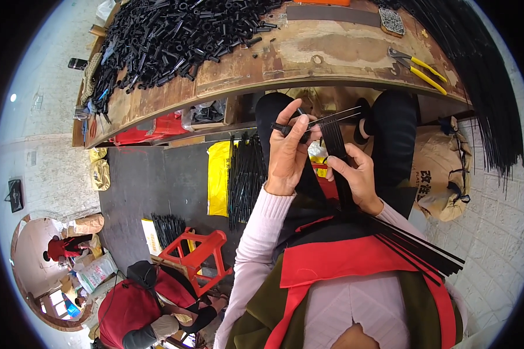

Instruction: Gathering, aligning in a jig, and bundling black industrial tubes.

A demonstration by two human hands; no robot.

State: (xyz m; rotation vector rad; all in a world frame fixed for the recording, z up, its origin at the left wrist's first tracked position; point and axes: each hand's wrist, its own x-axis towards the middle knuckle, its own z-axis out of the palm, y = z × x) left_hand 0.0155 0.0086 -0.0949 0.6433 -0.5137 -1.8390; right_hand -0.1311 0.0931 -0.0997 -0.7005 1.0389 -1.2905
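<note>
Above my lap, my right hand [361, 179] is closed around a bundle of thin black rods [333, 138], its thumb lying across them. The rods' other ends fan out past my right forearm, over my red apron [337, 263]. My left hand [286, 156] is just left of the bundle's upper end, fingers curled around small black plastic tube pieces [281, 128]. Thin bare metal tips [344, 114] stick out near its fingertips. How those tips meet the tube pieces is too small to tell.
A worn wooden bench [326, 55] ahead bears a heap of black plastic tubes [174, 41] and yellow-handled pliers [419, 67]. Long black rods [477, 75] hang over its right end. A red stool [199, 256] and a co-worker [137, 305] are at lower left.
</note>
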